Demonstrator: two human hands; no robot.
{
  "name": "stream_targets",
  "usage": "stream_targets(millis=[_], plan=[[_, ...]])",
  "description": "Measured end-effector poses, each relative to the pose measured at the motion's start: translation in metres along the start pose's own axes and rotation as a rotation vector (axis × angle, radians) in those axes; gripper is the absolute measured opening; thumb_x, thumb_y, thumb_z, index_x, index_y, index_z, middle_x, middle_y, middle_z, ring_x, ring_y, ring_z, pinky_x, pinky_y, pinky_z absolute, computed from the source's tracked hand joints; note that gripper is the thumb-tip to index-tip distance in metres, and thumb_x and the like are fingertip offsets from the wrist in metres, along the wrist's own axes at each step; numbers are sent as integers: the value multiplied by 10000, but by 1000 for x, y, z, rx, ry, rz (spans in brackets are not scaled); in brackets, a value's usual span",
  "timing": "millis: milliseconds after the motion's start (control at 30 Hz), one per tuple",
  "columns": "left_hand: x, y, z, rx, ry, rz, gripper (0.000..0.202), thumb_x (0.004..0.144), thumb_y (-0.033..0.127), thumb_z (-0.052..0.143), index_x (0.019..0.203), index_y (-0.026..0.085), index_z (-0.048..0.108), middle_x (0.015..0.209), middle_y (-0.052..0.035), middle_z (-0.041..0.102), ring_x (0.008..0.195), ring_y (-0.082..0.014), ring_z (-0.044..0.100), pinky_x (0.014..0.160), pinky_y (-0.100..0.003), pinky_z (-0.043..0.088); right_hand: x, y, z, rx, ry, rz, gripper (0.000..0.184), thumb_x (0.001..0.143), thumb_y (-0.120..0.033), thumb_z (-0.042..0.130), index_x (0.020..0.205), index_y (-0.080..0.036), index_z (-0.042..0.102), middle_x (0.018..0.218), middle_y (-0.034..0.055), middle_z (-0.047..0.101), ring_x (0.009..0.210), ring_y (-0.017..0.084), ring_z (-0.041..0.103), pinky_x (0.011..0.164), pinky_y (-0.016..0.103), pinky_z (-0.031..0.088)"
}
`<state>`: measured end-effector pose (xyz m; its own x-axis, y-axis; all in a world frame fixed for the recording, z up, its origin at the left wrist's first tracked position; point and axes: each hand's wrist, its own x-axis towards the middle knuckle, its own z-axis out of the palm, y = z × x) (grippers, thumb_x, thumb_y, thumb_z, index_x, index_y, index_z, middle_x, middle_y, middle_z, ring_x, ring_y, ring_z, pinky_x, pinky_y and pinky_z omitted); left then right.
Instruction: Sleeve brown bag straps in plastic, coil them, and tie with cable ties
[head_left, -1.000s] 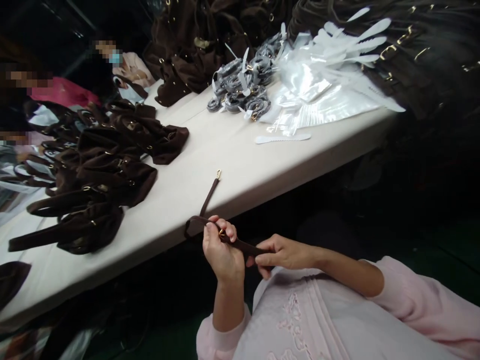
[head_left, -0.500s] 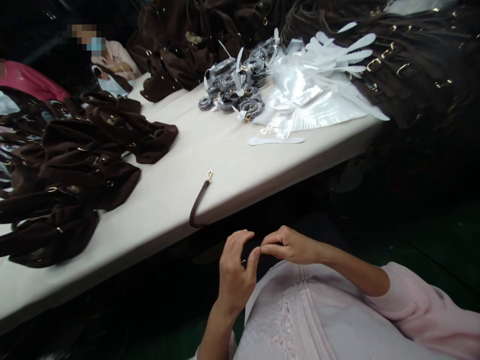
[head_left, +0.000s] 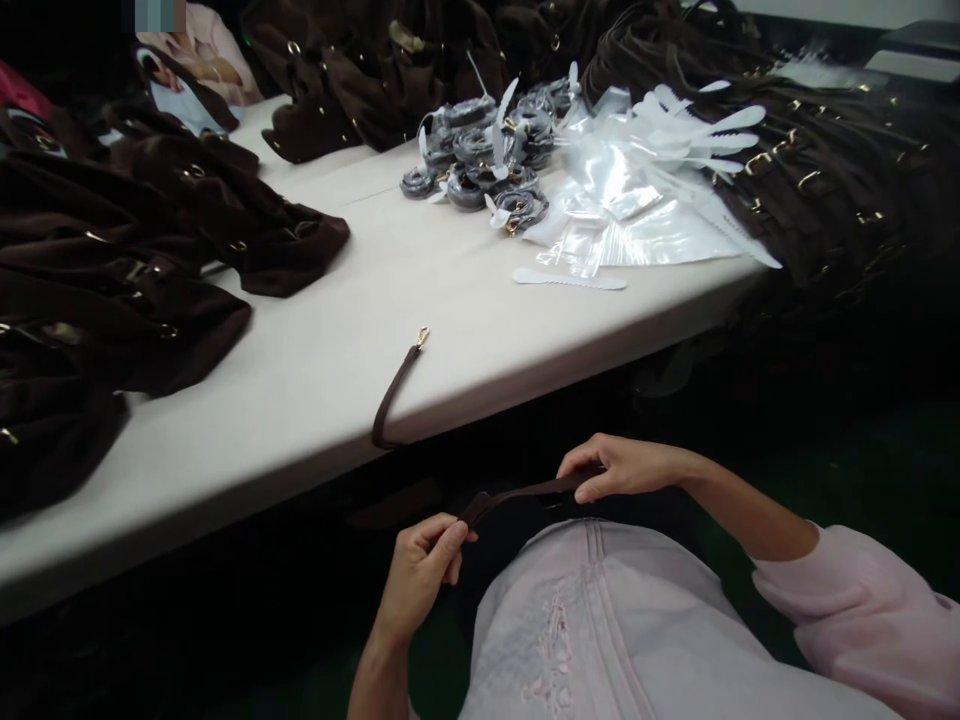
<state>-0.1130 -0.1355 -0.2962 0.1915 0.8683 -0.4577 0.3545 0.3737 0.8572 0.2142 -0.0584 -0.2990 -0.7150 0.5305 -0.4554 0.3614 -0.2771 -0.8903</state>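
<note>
Since half a second ago our view has turned, and the dark brown bags at the left sit nearer the frame's left edge. Our hands, close together then, are now apart at lower center: our right hand and our left hand each grip a brown strap between thumb and fingers, and it stretches between them. A narrow strap length with a gold clip hangs over the edge of the table at center, almost as before; we cannot tell whether it joins the held piece.

The bags look soft and matt, slumped in folds and dotted with gold. At upper right we see a heap of buckled dark straps, then glossy clear plastic bags and, at upper center, small wrapped coils. White knife-shaped pieces lie on the plastic; a lone white piece rests just beside it.

The table's pale, smooth top runs diagonally across the frame. At upper left a co-worker shows a pale pink sleeve.
</note>
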Motion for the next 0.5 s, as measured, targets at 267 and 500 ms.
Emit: stream_targets(millis=[267, 500], plan=[[-12, -14, 19, -166, -346, -37, 404, 964, 475, 451, 999, 145, 682, 688, -31, 632, 625, -128, 546, 620, -244, 417, 21, -9, 22, -79, -71, -99, 295, 838, -360, 691, 1066, -181, 748, 903, 21, 663, 803, 157, 594, 713, 236, 437], [-2, -19, 50, -252, -231, -96, 395, 956, 477, 464, 1059, 143, 650, 515, 77, 385, 468, -70, 278, 488, -216, 219, 22, 11, 47, 195, -76, -140, 527, 816, -325, 728, 1309, -195, 594, 1127, 64, 637, 976, 175, 613, 845, 283, 475]])
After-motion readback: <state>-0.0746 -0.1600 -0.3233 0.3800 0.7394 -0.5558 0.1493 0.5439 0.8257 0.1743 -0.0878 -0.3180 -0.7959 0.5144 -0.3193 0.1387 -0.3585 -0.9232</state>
